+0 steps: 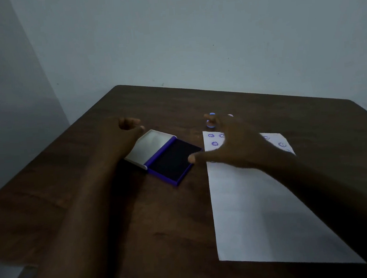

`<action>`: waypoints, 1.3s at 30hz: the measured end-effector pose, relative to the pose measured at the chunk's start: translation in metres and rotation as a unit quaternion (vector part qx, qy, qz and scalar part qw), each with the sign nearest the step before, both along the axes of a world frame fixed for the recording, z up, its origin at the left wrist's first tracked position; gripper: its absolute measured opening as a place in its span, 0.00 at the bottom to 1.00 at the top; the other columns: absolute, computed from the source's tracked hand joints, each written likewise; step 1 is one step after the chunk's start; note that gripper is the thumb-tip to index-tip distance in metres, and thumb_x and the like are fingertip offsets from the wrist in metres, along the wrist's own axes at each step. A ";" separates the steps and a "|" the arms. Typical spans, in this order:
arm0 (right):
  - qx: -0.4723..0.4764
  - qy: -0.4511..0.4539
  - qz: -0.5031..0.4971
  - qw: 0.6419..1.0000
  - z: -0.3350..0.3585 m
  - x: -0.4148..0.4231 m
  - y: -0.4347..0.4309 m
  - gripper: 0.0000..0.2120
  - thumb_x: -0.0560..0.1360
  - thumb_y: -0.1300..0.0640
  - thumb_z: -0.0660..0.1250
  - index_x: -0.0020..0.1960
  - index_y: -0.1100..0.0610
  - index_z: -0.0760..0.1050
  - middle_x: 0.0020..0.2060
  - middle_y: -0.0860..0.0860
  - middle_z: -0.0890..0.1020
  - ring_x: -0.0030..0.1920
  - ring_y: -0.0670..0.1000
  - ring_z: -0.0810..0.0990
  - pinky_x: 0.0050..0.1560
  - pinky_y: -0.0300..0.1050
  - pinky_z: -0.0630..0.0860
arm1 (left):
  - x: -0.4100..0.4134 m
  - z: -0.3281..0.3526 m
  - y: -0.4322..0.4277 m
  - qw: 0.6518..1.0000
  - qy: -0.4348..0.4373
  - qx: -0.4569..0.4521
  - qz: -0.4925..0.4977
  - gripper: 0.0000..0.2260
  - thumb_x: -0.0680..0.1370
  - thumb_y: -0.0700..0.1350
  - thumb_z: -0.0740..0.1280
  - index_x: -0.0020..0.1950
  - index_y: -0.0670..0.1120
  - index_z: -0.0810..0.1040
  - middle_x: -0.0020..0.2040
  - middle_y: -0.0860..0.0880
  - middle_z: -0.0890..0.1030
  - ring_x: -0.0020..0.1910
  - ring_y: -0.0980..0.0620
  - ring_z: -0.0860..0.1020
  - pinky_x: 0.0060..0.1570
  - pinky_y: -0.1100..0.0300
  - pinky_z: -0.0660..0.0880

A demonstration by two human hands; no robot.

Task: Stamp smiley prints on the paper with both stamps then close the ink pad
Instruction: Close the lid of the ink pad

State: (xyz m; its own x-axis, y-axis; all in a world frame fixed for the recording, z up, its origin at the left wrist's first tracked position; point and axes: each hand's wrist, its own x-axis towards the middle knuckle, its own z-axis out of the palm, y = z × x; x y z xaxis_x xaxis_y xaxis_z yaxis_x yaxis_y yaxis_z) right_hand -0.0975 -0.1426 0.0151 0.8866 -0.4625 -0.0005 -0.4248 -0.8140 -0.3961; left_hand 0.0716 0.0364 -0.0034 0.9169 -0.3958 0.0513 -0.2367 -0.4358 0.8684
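A dark brown wooden tabletop (pixel 141 226) fills the lower part of the view, its grain faintly visible in dim light. Its far corner is rounded and sits close to a plain pale grey-blue wall (pixel 191 31). A second wall (pixel 3 99) meets it at the left, forming a shadowed corner.

A dark brown wooden table (pixel 163 218) with visible grain and a matt finish is shown. A smooth white paper sheet (pixel 256 216) bears purple ink prints. A purple plastic ink pad (pixel 173 162) with a matt dark inking surface and a smooth white plastic lid (pixel 150 147) is seen.
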 end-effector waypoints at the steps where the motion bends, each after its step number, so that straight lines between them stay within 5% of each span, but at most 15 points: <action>1: -0.010 0.022 0.022 0.999 0.001 -0.001 0.010 0.56 0.57 0.26 0.71 0.78 0.44 0.54 0.77 0.46 0.62 0.77 0.52 0.59 0.75 0.57 0.61 | 0.001 0.000 0.002 1.000 0.000 0.027 0.002 0.16 0.79 0.47 0.68 0.66 0.47 0.77 0.59 0.50 0.76 0.55 0.54 0.71 0.53 0.58 0.66; 4: -0.017 0.042 0.080 0.996 -0.003 -0.002 0.033 0.53 0.60 0.27 0.71 0.77 0.40 0.53 0.78 0.44 0.56 0.78 0.51 0.54 0.76 0.59 0.58 | 0.002 -0.003 0.006 0.996 -0.005 0.083 0.010 0.17 0.79 0.48 0.69 0.67 0.48 0.77 0.64 0.47 0.78 0.58 0.50 0.73 0.52 0.59 0.64; 9: -0.037 0.040 0.073 0.996 -0.031 0.013 0.038 0.65 0.49 0.16 0.63 0.78 0.45 0.49 0.79 0.48 0.58 0.77 0.55 0.60 0.73 0.64 0.62 | 0.004 -0.009 0.008 0.994 -0.006 0.107 0.016 0.15 0.78 0.48 0.70 0.63 0.47 0.79 0.64 0.44 0.79 0.54 0.51 0.73 0.52 0.57 0.69; 15: -0.038 0.054 0.054 0.996 -0.026 0.012 0.044 0.60 0.59 0.24 0.68 0.79 0.47 0.45 0.79 0.50 0.56 0.78 0.56 0.57 0.76 0.64 0.54 | 0.002 -0.008 0.010 0.989 -0.058 0.136 0.011 0.14 0.82 0.48 0.64 0.66 0.47 0.78 0.64 0.44 0.80 0.51 0.53 0.71 0.49 0.57 0.68; 24: -0.031 0.047 0.059 0.997 -0.021 0.017 0.043 0.65 0.57 0.25 0.71 0.79 0.50 0.41 0.80 0.50 0.55 0.79 0.56 0.53 0.77 0.61 0.51 | -0.007 0.022 0.023 0.999 0.007 0.023 -0.025 0.16 0.79 0.44 0.68 0.67 0.48 0.77 0.69 0.46 0.76 0.60 0.53 0.71 0.56 0.58 0.67; 32: -0.023 0.033 0.109 0.993 -0.019 0.031 0.037 0.66 0.56 0.27 0.73 0.80 0.53 0.42 0.77 0.50 0.63 0.78 0.55 0.57 0.75 0.55 0.52 | -0.032 0.036 0.024 0.997 0.010 -0.031 -0.071 0.16 0.73 0.40 0.75 0.59 0.49 0.81 0.52 0.51 0.83 0.51 0.57 0.80 0.40 0.64 0.76; 35: -0.015 0.033 0.115 0.993 -0.015 0.031 0.033 0.67 0.56 0.30 0.76 0.80 0.54 0.42 0.77 0.52 0.62 0.77 0.55 0.57 0.75 0.51 0.55 | -0.043 0.030 0.011 0.996 -0.002 -0.020 -0.088 0.18 0.68 0.41 0.79 0.56 0.48 0.83 0.48 0.51 0.85 0.46 0.55 0.83 0.43 0.62 0.80; 39: 0.003 0.033 0.126 0.991 -0.017 0.033 0.028 0.69 0.56 0.31 0.77 0.80 0.55 0.39 0.79 0.51 0.59 0.79 0.54 0.54 0.78 0.53 0.50 | -0.052 0.016 -0.010 0.992 -0.055 0.065 -0.088 0.22 0.64 0.47 0.82 0.57 0.51 0.82 0.50 0.53 0.84 0.41 0.61 0.78 0.35 0.68 0.71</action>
State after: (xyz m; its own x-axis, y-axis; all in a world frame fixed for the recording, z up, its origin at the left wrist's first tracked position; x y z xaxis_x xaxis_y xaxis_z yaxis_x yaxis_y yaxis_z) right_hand -0.0649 -0.1146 -0.0017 0.9721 -0.2253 -0.0647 -0.2328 -0.8957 -0.3789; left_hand 0.0196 0.0261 0.0124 0.8243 -0.5597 0.0857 -0.4101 -0.4858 0.7719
